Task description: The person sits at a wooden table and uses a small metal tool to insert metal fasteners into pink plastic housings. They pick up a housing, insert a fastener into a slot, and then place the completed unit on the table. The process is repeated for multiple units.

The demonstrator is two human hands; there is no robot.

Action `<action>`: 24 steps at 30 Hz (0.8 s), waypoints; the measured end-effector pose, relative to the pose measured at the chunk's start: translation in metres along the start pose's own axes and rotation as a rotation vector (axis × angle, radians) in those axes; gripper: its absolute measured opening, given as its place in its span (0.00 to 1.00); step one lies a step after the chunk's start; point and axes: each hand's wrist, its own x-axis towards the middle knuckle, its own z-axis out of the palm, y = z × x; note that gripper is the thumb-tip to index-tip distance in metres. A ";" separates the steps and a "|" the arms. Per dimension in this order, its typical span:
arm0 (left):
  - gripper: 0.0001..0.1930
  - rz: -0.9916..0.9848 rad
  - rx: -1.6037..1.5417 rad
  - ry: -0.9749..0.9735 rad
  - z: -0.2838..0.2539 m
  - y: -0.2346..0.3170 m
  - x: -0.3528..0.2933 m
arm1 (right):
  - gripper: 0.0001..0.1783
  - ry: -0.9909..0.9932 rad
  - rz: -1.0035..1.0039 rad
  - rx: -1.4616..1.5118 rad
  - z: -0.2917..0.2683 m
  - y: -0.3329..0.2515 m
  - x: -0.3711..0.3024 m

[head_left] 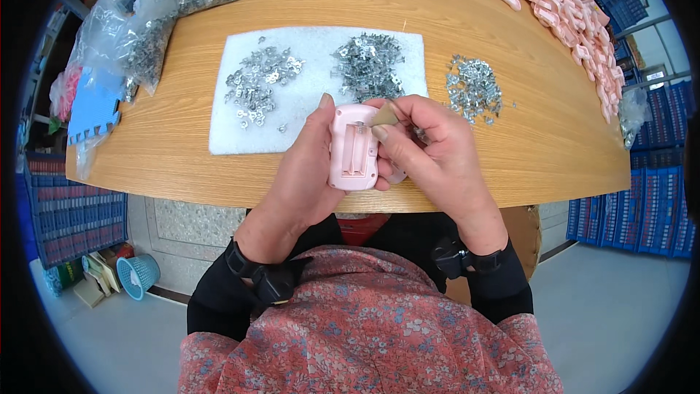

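Observation:
A pale pink plastic casing with a rectangular battery compartment is held upright over the table's near edge. My left hand grips its left side, with the thumb along the edge. At the casing's upper right, my right hand pinches a small tan flat piece between thumb and forefinger; its material is unclear. A metal contact shows at the top of the compartment. Another bit of pink plastic shows under my right fingers, mostly hidden. Just beyond my hands, small metal parts are heaped on a white foam sheet.
Flat metal pieces lie on the sheet's left half, and a third pile sits right of it. Many pink casings line the far right edge. Bags of metal parts and a blue foam mat occupy the left.

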 end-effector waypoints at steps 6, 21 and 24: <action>0.31 -0.021 -0.016 0.008 -0.004 -0.003 -0.002 | 0.05 0.073 -0.185 -0.393 0.003 0.007 0.005; 0.30 -0.032 0.135 0.044 -0.001 -0.002 -0.004 | 0.12 0.025 -0.011 -0.324 0.004 0.008 -0.001; 0.30 -0.015 0.202 0.052 0.002 -0.005 -0.005 | 0.13 -0.041 0.131 -0.088 0.004 0.004 -0.003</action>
